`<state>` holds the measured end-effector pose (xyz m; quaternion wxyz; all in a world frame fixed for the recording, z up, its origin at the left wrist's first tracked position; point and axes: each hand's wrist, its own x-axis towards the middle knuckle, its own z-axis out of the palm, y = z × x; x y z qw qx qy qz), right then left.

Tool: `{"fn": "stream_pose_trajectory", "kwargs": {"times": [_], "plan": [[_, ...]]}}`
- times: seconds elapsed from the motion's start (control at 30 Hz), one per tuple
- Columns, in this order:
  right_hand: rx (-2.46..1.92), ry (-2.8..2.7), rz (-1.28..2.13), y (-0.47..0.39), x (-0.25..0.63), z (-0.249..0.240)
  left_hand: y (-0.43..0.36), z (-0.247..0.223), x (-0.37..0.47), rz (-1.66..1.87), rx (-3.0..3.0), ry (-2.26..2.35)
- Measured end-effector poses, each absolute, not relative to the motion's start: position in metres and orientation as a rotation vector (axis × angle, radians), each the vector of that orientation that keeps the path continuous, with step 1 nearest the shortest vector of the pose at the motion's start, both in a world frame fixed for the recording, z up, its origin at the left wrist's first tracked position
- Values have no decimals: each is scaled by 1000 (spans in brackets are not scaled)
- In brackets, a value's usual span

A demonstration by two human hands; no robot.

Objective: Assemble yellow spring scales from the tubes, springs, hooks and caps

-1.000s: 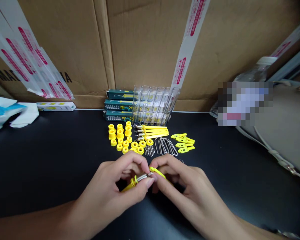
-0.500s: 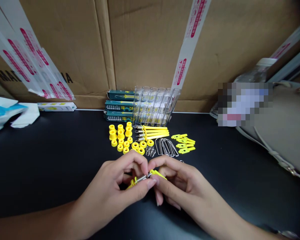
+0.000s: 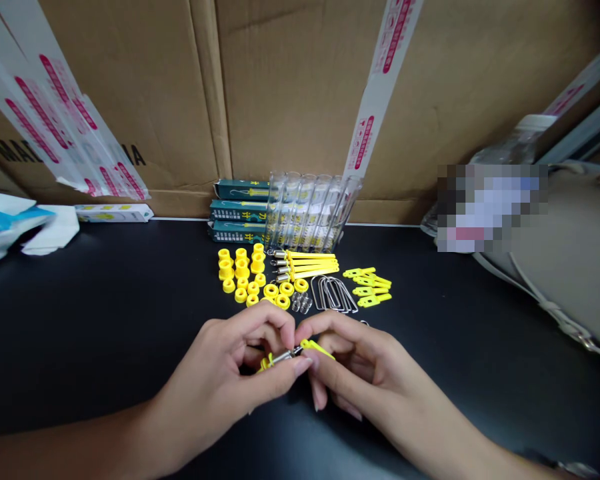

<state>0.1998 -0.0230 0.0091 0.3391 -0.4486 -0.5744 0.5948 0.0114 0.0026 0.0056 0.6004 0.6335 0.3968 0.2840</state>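
Note:
My left hand (image 3: 245, 360) is closed on a yellow plastic rod with a metal spring (image 3: 281, 358) along it. Between the fingers of my right hand (image 3: 353, 360) is a small bright yellow plastic tab (image 3: 317, 347) with a holed end. The spring's end meets the tab's hole between my fingertips; whether they are hooked together I cannot tell. Beyond my hands lie several yellow rods with springs (image 3: 313, 264), yellow tabs (image 3: 373, 291), bent metal hooks (image 3: 333, 294), small loose springs (image 3: 301, 303) and yellow collars and caps (image 3: 241, 269).
Clear plastic tubes (image 3: 307, 210) stand upright beside stacked green boxes (image 3: 237, 212). A large cardboard box (image 3: 290, 87) closes off the back. At right are a partly blurred bottle (image 3: 510, 143) and a grey bag (image 3: 575, 260); white-and-blue packaging (image 3: 50, 230) lies at left.
Almost nothing differs. Both hands keep their hold on the rod and the tab, with only a slight shift of the fingers and the view.

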Motion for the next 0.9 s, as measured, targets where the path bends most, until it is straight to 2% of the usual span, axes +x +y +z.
{"fn": "stream_pose_trajectory", "kwargs": {"times": [0.6, 0.9], "plan": [[-1160, -1832, 1082, -30, 208, 1, 1, 5, 10, 674, 1492, 943], [-1167, -1869, 1038, -29, 208, 5, 5, 4, 10, 695, 1496, 937]]}}
